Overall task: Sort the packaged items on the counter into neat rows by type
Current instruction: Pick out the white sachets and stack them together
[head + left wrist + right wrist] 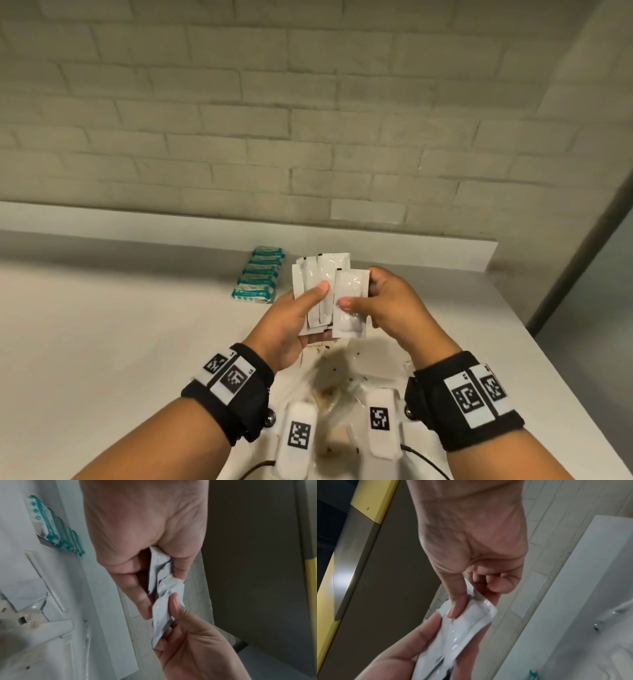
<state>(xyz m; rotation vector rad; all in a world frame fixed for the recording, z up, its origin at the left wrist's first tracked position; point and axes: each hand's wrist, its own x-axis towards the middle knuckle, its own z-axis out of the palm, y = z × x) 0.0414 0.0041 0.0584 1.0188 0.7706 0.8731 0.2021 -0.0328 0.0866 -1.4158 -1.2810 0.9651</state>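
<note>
Above the counter, my left hand (pixel 301 308) grips a fanned stack of white sachets (pixel 318 277), thumb across their front. My right hand (pixel 380 301) pinches a single white sachet (pixel 351 301) at the stack's right edge, thumb on its face. The left wrist view shows the sachets (pixel 161 577) squeezed between my left thumb and fingers, with the right thumb on the lowest sachet (pixel 161 615). In the right wrist view my right thumb presses the sachet (pixel 471 616). A neat row of teal-and-white packets (pixel 258 279) lies on the counter behind my left hand.
The white counter (pixel 102 325) runs back to a low ledge under a pale brick wall. More clear and white packets (pixel 342 387) lie loose below my wrists, with brown specks and a smear. The counter's right edge drops off near a grey door frame.
</note>
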